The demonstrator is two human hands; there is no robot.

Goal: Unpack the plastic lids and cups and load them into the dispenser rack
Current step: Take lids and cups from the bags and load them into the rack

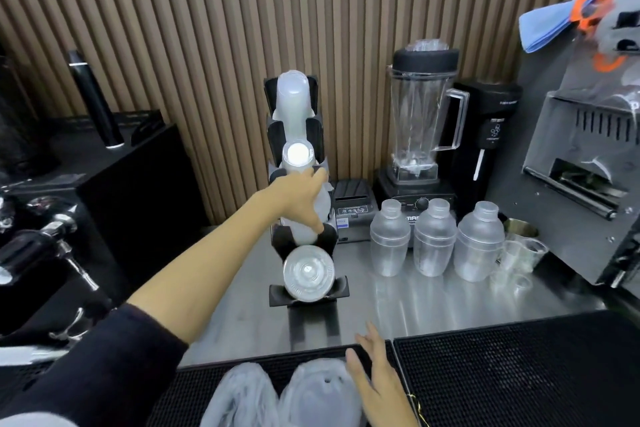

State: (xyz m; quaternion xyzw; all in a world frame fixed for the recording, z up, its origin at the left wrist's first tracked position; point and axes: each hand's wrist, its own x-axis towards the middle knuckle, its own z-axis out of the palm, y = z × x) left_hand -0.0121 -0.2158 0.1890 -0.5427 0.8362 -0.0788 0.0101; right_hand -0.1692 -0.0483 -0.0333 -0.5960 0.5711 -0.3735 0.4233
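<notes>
I am observing a black tiered plastic dispenser rack (304,291) standing on the brushed steel counter (433,302), close against the brown slatted wall (207,28). It is carrying three sleeves of frosted translucent plastic cups lying tilted in its cradles: an upper stack (293,100), a middle stack (298,158) and a lower stack (301,229). A stack of clear round plastic lids (308,274) is sitting in the bottom cradle, face towards me.

The left hand (299,199), arm in a dark sleeve pushed back from the forearm, is reaching across the lower stack. Its fingers are lying together along the cups, the thumb pointing down over the front; I am recording it as cupped against the stack, though I cannot tell whether it is gripping.

The right hand (372,371) is hovering low over the black rubber bar mat (519,374), fingers loosely spread and holding nothing, its edge just beside two pale crumpled plastic bags (277,395) lying on the mat.

To the right of the rack, three frosted plastic shaker bottles (434,239) are standing in a row before a clear-jug blender on a black base (420,121). A small black label printer (353,208) is sitting just behind the rack.
</notes>
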